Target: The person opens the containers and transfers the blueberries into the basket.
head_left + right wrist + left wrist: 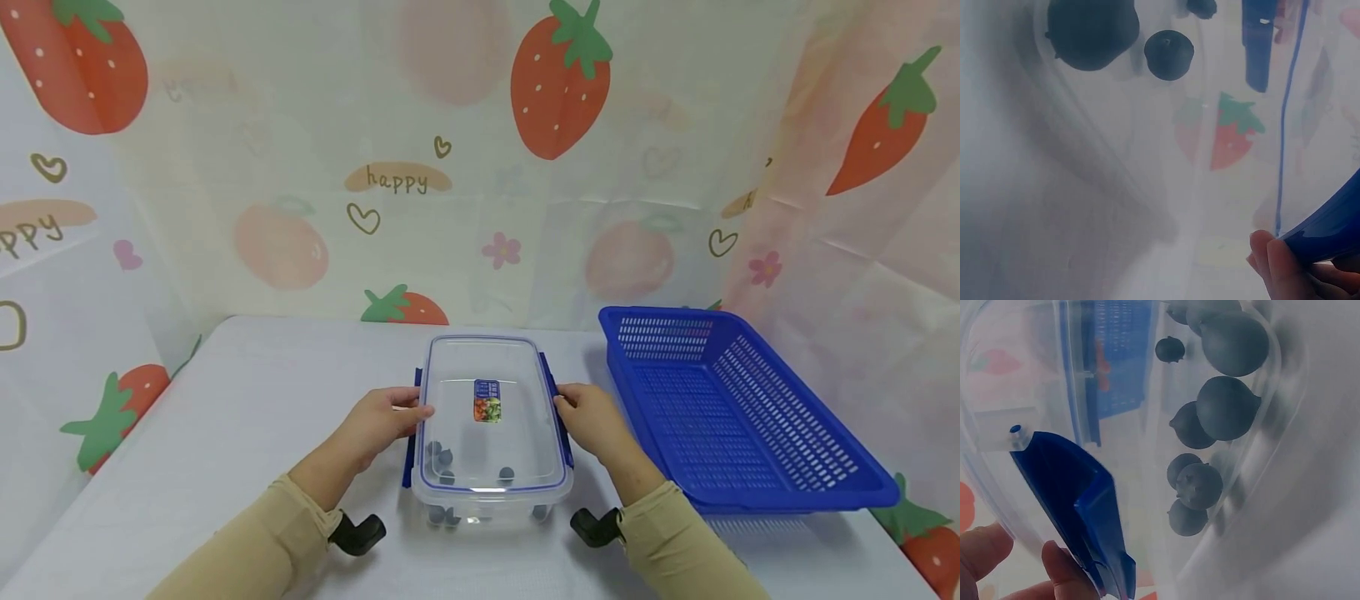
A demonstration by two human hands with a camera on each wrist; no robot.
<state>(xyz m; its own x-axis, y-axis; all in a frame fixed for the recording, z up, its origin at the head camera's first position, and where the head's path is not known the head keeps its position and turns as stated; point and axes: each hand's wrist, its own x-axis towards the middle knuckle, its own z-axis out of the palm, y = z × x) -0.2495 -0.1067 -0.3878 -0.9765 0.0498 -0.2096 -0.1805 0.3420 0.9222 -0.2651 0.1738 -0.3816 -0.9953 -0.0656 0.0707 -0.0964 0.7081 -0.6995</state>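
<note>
A clear plastic food container (pixel 465 354) with a blue-lined lid stands on the white table. Several round, dark grey-blue pieces (pixel 1225 409) with small pointed tips lie in its near part. The left hand (pixel 375 429) holds the container's left side, thumb on the lid's edge and fingers at the blue left latch (pixel 1079 500), which hangs swung outward. On the opposite side, the right hand (pixel 600 421) pinches the blue right latch (pixel 1329 234) between thumb and fingers. That latch also sticks outward. Some right fingertips are hidden behind it.
A blue perforated plastic basket (pixel 697 425) stands at the right, close to the right forearm. A strawberry-print cloth (pixel 480 183) hangs behind and at both sides. A black wrist mount (pixel 358 535) sticks out from the left sleeve, another (pixel 596 528) from the right sleeve.
</note>
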